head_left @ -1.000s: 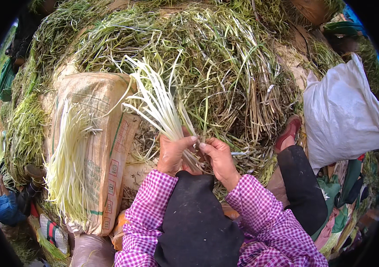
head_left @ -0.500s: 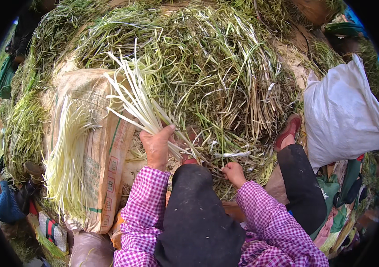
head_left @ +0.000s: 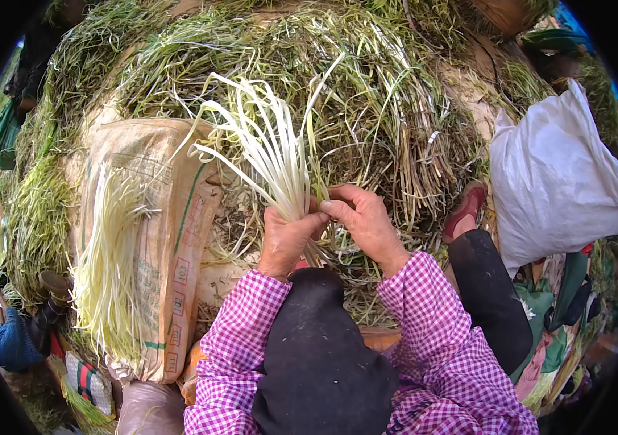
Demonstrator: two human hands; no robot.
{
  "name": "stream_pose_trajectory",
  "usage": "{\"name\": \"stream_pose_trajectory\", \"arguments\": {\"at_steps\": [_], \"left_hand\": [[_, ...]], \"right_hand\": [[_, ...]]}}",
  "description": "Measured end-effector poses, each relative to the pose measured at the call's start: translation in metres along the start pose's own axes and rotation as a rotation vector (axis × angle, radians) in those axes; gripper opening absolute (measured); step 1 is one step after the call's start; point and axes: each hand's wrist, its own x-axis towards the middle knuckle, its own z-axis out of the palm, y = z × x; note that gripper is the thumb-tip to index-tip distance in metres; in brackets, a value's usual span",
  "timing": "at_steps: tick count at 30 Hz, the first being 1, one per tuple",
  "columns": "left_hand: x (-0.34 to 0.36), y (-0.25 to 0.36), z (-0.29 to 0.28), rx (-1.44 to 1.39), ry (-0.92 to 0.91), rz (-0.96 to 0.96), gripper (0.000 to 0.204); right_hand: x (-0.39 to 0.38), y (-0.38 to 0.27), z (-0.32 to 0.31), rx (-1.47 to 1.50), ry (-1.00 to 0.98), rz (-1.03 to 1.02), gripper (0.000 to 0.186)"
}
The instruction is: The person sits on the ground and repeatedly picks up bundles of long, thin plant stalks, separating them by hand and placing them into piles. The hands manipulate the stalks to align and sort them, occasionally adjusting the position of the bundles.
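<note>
A bunch of long white stalks [head_left: 280,170], which look like blanched chives, fans upward from my left hand [head_left: 284,243]. My left hand is closed around its lower part, above my dark-trousered knee. Against the bunch's right side, the thumb and fingers of my right hand [head_left: 367,221] pinch a yellowish-green leaf [head_left: 312,141] that rises apart from the white stalks. The fingertips of both hands nearly meet. To the left, a neat pile of similar pale stalks [head_left: 109,261] lies on a tan woven sack [head_left: 193,210].
A large heap of uncleaned green and brown stalks [head_left: 367,109] spreads in front of me. On the right stands a full white sack [head_left: 559,181], close to my red shoe [head_left: 466,210]. Folded cloths [head_left: 548,341] lie below that sack. Another person's blue-clad part [head_left: 15,337] shows at far left.
My right hand has come up from the litter beside my knee to the bunch and pinches a leaf there. The bunch in my left hand has shifted right and stands more upright.
</note>
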Motion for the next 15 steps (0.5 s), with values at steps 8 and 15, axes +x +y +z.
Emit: {"name": "stream_pose_trajectory", "arguments": {"at_steps": [8, 15], "left_hand": [[0.002, -0.008, -0.024, -0.151, 0.066, -0.11, 0.023], [-0.004, -0.015, -0.069, -0.112, 0.225, -0.221, 0.023]], "right_hand": [[-0.005, 0.045, -0.051, 0.637, 0.259, 0.288, 0.013], [-0.009, 0.091, -0.144, 0.699, 0.755, 0.277, 0.013]]}}
